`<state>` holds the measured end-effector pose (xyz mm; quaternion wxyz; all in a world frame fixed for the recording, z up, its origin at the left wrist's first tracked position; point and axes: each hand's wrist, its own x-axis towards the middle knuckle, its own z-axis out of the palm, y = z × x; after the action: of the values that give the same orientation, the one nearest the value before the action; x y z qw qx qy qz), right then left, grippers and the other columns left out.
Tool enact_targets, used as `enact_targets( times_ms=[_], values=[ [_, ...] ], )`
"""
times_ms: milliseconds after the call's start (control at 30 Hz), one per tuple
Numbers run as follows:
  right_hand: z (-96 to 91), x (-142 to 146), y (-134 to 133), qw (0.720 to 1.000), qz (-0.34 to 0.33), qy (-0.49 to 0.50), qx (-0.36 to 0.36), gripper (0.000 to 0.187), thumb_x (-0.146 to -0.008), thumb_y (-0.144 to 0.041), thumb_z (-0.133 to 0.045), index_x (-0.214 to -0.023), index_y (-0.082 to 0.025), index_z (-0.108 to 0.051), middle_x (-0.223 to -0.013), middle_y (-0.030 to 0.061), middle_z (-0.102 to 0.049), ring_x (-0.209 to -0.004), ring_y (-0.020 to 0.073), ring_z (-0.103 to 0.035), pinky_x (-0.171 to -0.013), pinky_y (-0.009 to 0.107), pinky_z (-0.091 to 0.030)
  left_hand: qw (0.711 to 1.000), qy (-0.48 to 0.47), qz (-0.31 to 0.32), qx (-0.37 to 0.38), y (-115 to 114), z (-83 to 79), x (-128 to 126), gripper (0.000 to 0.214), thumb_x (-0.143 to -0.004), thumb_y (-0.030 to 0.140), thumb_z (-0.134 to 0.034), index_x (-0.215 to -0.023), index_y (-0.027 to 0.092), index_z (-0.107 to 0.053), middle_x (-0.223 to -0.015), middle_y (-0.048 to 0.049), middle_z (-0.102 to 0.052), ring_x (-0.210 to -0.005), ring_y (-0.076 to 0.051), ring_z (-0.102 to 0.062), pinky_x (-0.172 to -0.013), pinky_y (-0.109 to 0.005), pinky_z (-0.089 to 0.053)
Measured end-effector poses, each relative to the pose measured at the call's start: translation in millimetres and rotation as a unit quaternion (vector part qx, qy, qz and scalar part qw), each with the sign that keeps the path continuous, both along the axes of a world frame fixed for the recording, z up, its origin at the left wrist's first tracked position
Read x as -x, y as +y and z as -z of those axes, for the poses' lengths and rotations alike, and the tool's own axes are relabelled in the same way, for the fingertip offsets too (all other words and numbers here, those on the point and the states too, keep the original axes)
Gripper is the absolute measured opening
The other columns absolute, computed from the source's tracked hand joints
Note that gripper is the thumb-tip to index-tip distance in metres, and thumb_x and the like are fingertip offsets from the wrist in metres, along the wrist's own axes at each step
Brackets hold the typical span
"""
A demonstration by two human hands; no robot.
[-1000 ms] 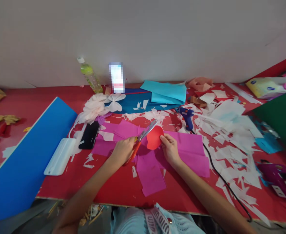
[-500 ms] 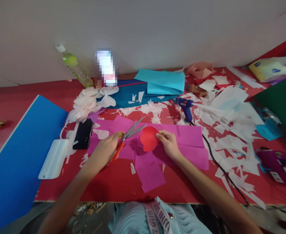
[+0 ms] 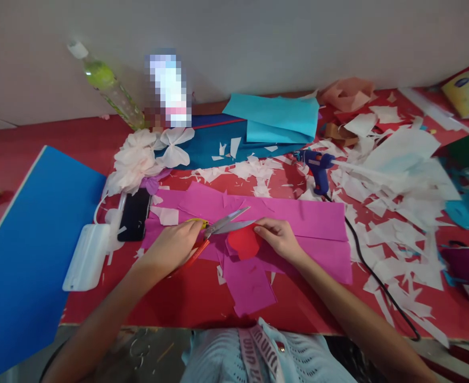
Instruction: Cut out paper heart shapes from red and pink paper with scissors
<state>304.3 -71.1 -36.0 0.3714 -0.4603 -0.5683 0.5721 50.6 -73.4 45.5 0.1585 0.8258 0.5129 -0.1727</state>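
My left hand is closed round the handles of a pair of scissors with yellow and orange-red grips. Their blades are spread and point right, the lower one lying over the top edge of a red paper piece. Between thumb and fingers, my right hand pinches this rounded red piece at its right edge. Under both hands, magenta paper sheets lie overlapping on the red table.
Behind the magenta sheets rests a blue glue gun, its black cord running down the right side. White paper scraps cover the right. At left are a black phone, a white device, a blue board, paper flowers and a bottle.
The red paper has tilted and dropped slightly, and the scissor blades have come over its top edge. The blades are spread wider. The view has shifted a little.
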Motion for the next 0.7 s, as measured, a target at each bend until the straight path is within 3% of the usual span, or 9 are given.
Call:
enact_targets(
  times_ms=[267,700],
  values=[
    [0.9,-1.2,1.0,1.0,-0.003,-0.005,-0.009,0.02,-0.083,-0.029,-0.053,-0.078,-0.017,-0.068,-0.072,0.003,-0.068,-0.067,0.0156,-0.062,-0.061,0.025,-0.046,0.998,0.028,-0.008,0.06,2.6,-12.9,-6.2,0.032,-0.087,0.016,-0.045,-0.118,0.013,-0.052,-0.117,-0.0133,-0.063,-0.102,-0.028,-0.063,-0.082,-0.04,-0.051],
    [2.0,-0.7,-0.7,0.999,-0.025,-0.027,-0.014,0.022,-0.084,-0.032,-0.052,-0.078,-0.017,-0.066,-0.069,0.0014,-0.065,-0.062,0.0141,-0.057,-0.058,0.024,-0.042,0.997,0.035,0.012,0.065,5.1,-8.5,2.9,0.027,-0.089,0.017,-0.043,-0.113,0.014,-0.055,-0.111,-0.0119,-0.066,-0.098,-0.027,-0.064,-0.081,-0.037,-0.05]
  ],
)
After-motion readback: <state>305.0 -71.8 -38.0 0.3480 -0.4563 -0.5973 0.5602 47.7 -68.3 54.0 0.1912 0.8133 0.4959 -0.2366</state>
